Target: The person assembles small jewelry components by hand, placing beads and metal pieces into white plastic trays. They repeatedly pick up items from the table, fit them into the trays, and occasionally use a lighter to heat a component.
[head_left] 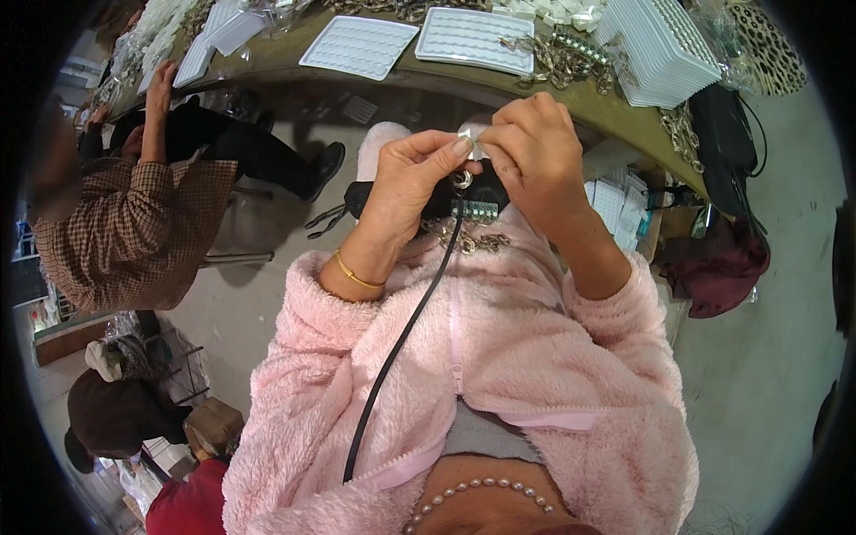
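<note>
Silvery small piece (467, 135), too small to identify further, was pinched between both hands' fingertips, up in front of the person's chest and just below the edge of the workbench (553, 89). Left hand (408, 183) was closed tight on it with thumb and forefinger; right hand (533, 147) was curled over it from the other side, fingers narrow, also gripping. Under the hands sat a black tool (419, 201) on the lap, with a black cable (401, 343) running down over the pink fleece jacket (499, 357), and a gold-tone chain (468, 241) draped below it. Judging by progress: piece looked mid-fitting, not yet laid in a tray. White slotted trays (358, 46) on the bench showed no parts that could be made out; a stack of trays (655, 49) and loose chain (562, 58) were waiting, so most work appeared left.
</note>
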Motion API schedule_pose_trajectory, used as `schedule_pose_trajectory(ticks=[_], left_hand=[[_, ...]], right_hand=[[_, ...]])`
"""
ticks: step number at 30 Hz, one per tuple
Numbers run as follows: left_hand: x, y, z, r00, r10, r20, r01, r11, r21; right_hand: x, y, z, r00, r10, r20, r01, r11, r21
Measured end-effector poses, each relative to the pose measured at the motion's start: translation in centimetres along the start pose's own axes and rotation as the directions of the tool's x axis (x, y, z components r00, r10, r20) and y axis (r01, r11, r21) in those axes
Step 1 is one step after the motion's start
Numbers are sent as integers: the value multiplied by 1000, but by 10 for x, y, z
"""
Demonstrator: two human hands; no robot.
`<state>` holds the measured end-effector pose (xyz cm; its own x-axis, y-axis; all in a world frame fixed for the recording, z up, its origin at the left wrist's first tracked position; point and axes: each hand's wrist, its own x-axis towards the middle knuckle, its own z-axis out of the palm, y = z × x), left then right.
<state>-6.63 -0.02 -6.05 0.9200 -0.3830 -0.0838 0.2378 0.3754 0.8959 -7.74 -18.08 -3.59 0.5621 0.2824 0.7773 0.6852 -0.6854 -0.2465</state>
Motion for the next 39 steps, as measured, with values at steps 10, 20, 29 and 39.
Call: schedule_pose_trajectory(ticks=[10, 20, 29, 39], left_hand=[[1, 2, -7, 999, -7, -33, 9, 999, 51], [8, 4, -27, 979, 83, -185, -88, 996, -19], [8, 18, -71, 972, 158, -176, -200, 946, -253], [58, 17, -59, 866, 460, -196, -278, 769, 576]], right_hand=[[5, 8, 3, 994, -25, 109, 17, 997, 75], [23, 13, 50, 992, -120, 46, 116, 990, 77], [72, 25, 121, 985, -165, 43, 171, 964, -202], [50, 32, 80, 964, -65, -257, 63, 998, -17]])
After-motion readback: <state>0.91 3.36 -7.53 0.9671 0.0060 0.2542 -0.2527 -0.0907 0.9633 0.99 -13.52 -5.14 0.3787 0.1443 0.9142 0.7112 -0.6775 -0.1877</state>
